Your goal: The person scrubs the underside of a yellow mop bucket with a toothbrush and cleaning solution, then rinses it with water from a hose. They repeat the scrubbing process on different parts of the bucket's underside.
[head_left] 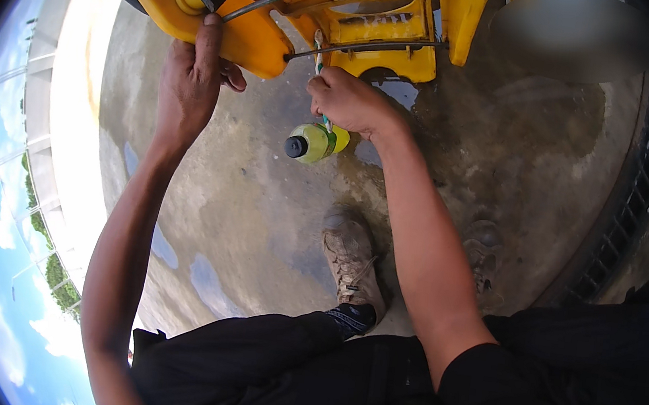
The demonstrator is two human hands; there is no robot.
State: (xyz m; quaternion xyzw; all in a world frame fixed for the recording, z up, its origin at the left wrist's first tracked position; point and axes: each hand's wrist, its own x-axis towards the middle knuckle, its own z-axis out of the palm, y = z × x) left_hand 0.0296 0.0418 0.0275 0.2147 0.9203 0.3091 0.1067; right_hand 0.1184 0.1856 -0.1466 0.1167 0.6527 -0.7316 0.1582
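Note:
The yellow plastic mop wringer [391, 38], with bent metal rods along it, fills the top of the view. At its left side, my left hand [196, 68] grips the edge of a rounded yellow panel, thumb on top near a black part. My right hand [348, 101] is closed around a slim white-and-green toothbrush [320, 42]. Its upper end reaches up to the wringer's frame, and the handle's tail shows below my fist. Just beneath that hand is a bottle [317, 144] of yellow-green liquid with a black cap, on the floor.
Wet patches mark the concrete floor [259, 211]. A drain grate [629, 197] curves along the right. A blurred pale round object [576, 35] is at the upper right. My shoe [351, 253] stands below the bottle. A bright wall and fence run along the left.

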